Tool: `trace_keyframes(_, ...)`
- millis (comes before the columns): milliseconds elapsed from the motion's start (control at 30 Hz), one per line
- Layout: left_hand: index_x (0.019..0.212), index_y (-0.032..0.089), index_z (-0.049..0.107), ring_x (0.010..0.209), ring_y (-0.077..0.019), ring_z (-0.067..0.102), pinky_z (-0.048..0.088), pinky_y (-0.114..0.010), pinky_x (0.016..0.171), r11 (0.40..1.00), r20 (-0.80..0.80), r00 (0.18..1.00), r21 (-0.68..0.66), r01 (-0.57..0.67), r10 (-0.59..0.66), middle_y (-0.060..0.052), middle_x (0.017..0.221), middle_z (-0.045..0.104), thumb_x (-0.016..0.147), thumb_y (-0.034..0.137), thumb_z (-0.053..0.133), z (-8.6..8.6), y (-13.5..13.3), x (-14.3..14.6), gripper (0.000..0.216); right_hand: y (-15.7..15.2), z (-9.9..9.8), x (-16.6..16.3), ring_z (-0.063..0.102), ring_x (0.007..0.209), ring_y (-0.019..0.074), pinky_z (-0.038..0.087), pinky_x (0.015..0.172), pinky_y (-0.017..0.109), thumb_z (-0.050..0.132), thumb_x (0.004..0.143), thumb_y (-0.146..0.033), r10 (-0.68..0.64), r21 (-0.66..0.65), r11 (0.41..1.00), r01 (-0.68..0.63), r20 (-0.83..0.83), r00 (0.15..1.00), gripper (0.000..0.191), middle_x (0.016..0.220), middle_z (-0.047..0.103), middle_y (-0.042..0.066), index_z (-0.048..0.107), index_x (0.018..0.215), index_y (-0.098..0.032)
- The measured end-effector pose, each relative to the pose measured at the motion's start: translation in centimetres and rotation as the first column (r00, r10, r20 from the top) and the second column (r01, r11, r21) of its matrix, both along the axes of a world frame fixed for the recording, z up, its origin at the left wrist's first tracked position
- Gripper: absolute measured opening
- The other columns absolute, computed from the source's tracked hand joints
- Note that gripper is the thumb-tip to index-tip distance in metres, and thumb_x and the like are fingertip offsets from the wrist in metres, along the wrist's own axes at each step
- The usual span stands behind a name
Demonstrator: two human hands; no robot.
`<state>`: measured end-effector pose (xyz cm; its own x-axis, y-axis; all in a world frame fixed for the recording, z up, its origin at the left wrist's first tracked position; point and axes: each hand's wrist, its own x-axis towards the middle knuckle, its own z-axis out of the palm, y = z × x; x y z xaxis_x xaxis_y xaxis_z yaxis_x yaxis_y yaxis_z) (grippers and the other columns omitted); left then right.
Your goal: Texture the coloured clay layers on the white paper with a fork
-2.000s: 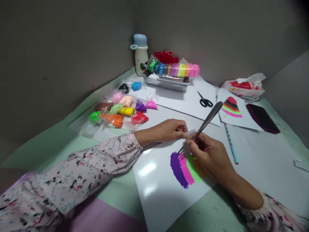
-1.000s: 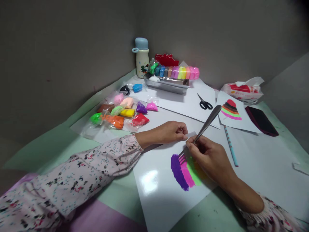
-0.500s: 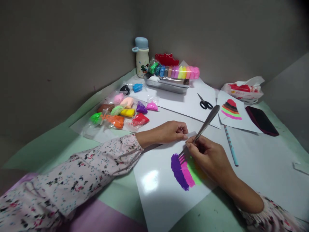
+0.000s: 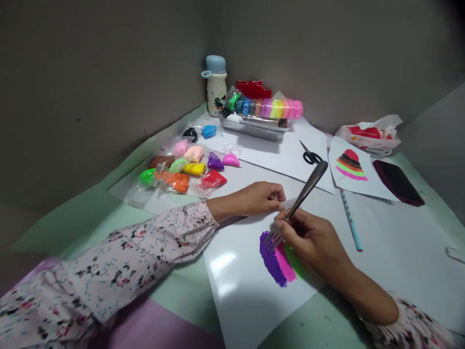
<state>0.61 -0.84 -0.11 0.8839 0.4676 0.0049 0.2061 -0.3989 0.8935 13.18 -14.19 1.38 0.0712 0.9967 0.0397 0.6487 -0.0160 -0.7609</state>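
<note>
My right hand [image 4: 316,237] grips a metal fork [image 4: 307,189] by the lower handle, with the handle slanting up and away. The fork's tines rest over the purple clay band [image 4: 272,264], close to its border with the pink band [image 4: 285,264]. A green band [image 4: 296,261] lies beside the pink, partly hidden under my right hand. These bands sit on a glossy white sheet [image 4: 236,300]. At the sheet's far edge, my left hand [image 4: 261,198] has its fingers curled, thumb and fingertips pinching that edge.
Several bagged clay pieces [image 4: 194,168] lie at left. Behind are a bottle [image 4: 217,92] and a metal tray [image 4: 250,130] with a row of colored clay [image 4: 276,108]. Scissors [image 4: 310,156], a striped clay picture [image 4: 350,167], a pencil [image 4: 351,220], a phone [image 4: 397,182] and a tissue pack [image 4: 370,135] are at right.
The fork's tines have shifted left from the pink band onto the purple one, and my right hand has moved slightly left with it. My left hand stays at the sheet's edge.
</note>
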Motion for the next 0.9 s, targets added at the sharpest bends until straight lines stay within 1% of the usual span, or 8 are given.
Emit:
trace_keyframes(133, 0.087, 0.015, 0.059, 0.069, -0.0128, 0.057, 0.041, -0.025, 0.064, 1.000, 0.000, 1.000, -0.002, 0.005, -0.005, -0.001, 0.075, 0.064, 0.081, 0.023, 0.054, 0.10, -0.05, -0.06, 0.011, -0.01, -0.30, 0.35, 0.050, 0.055, 0.0122, 0.040, 0.054, 0.025, 0.055, 0.084, -0.029, -0.058, 0.050, 0.997, 0.057, 0.031, 0.998, 0.013, 0.063, 0.058, -0.002, 0.063, 0.083, -0.020)
trace_keyframes(233, 0.086, 0.015, 0.059, 0.070, -0.0126, 0.056, 0.040, -0.024, 0.064, 1.000, 0.003, 1.000, 0.004, 0.001, -0.001, 0.000, 0.076, 0.064, 0.080, 0.025, 0.055, 0.05, -0.02, -0.09, 0.012, 0.01, -0.26, 0.48, 0.051, 0.055, 0.0119, 0.041, 0.054, 0.024, 0.055, 0.084, -0.029, -0.091, 0.064, 0.994, 0.091, -0.012, 0.996, 0.012, 0.066, 0.060, -0.002, 0.063, 0.084, -0.020)
trace_keyframes(333, 0.086, 0.015, 0.058, 0.070, -0.0123, 0.056, 0.040, -0.024, 0.063, 1.000, 0.003, 1.000, 0.007, 0.004, -0.004, 0.000, 0.076, 0.064, 0.080, 0.023, 0.054, -0.04, 0.04, -0.06, 0.010, 0.07, -0.19, 0.36, 0.051, 0.055, 0.0119, 0.041, 0.053, 0.024, 0.055, 0.085, -0.029, -0.051, 0.051, 0.997, 0.053, -0.040, 0.998, 0.013, 0.066, 0.059, -0.002, 0.063, 0.084, -0.019)
trace_keyframes(500, 0.087, 0.015, 0.059, 0.070, -0.0123, 0.057, 0.040, -0.024, 0.064, 1.000, -0.005, 1.000, 0.008, 0.005, -0.005, -0.001, 0.076, 0.065, 0.080, 0.019, 0.053, -0.02, 0.05, 0.04, 0.010, 0.13, -0.36, 0.09, 0.049, 0.055, 0.0120, 0.040, 0.054, 0.024, 0.054, 0.086, -0.030, -0.005, 0.036, 0.999, 0.005, -0.013, 1.000, 0.014, 0.062, 0.055, -0.002, 0.063, 0.084, -0.019)
trace_keyframes(600, 0.086, 0.015, 0.059, 0.069, -0.0123, 0.056, 0.040, -0.024, 0.063, 1.000, -0.004, 1.000, 0.013, 0.003, -0.003, -0.001, 0.075, 0.064, 0.080, 0.020, 0.053, 0.09, -0.01, -0.02, 0.010, 0.12, -0.40, 0.17, 0.049, 0.055, 0.0122, 0.040, 0.054, 0.025, 0.055, 0.085, -0.030, -0.047, 0.049, 0.998, 0.046, 0.011, 0.999, 0.014, 0.063, 0.056, -0.002, 0.064, 0.085, -0.019)
trace_keyframes(700, 0.086, 0.015, 0.059, 0.070, -0.0125, 0.056, 0.040, -0.024, 0.063, 1.000, 0.002, 1.000, 0.011, 0.007, -0.007, -0.001, 0.077, 0.065, 0.081, 0.022, 0.053, 0.14, -0.05, -0.14, 0.011, 0.12, -0.31, 0.30, 0.050, 0.056, 0.0122, 0.040, 0.054, 0.025, 0.055, 0.085, -0.031, -0.104, 0.064, 0.992, 0.105, -0.023, 0.994, 0.016, 0.066, 0.058, -0.001, 0.065, 0.087, -0.019)
trace_keyframes(767, 0.086, 0.015, 0.059, 0.070, -0.0125, 0.056, 0.040, -0.024, 0.063, 1.000, 0.002, 1.000, 0.008, 0.007, -0.007, -0.001, 0.077, 0.065, 0.080, 0.023, 0.054, 0.13, -0.07, -0.19, 0.011, 0.14, -0.24, 0.33, 0.047, 0.055, 0.0117, 0.038, 0.052, 0.024, 0.055, 0.084, -0.032, -0.117, 0.043, 0.992, 0.119, -0.049, 0.992, 0.017, 0.064, 0.056, -0.002, 0.065, 0.086, -0.018)
trace_keyframes(900, 0.086, 0.015, 0.059, 0.069, -0.0123, 0.056, 0.040, -0.024, 0.063, 1.000, -0.002, 1.000, 0.014, 0.002, -0.002, -0.001, 0.076, 0.064, 0.080, 0.021, 0.053, 0.17, -0.11, -0.14, 0.010, 0.14, -0.07, 0.14, 0.041, 0.051, 0.0102, 0.035, 0.049, 0.023, 0.055, 0.084, -0.031, -0.079, -0.005, 0.997, 0.079, -0.054, 0.995, 0.014, 0.058, 0.046, -0.005, 0.062, 0.082, -0.019)
